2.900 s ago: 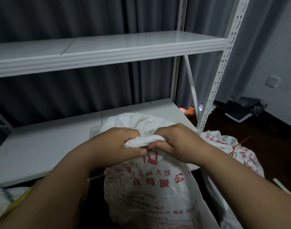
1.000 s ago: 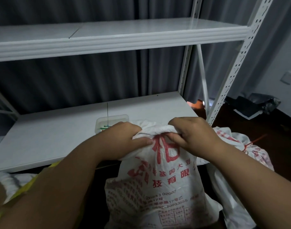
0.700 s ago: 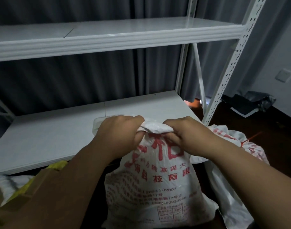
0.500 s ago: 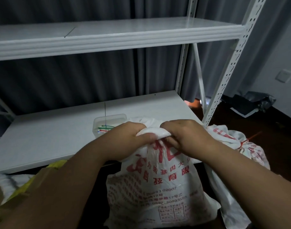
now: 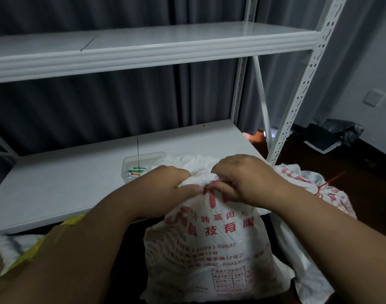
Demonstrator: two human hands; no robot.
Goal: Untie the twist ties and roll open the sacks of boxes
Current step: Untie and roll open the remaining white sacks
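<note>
Now both hands — left hand [image 5: 165, 185], right hand [image 5: 242, 178] — grip sack [image 5: 209, 244] rim.

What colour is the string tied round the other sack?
Red. The tie knots the neck of the second sack, seen in the head view at the right.

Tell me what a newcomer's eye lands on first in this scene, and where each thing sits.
First, the left hand and right hand gripping the rolled top edge of a white sack with red print at centre. Behind it to the right stands a second sack, its neck tied with a red twist tie. On the lower shelf, a small clear tray holds coloured ties.
</note>
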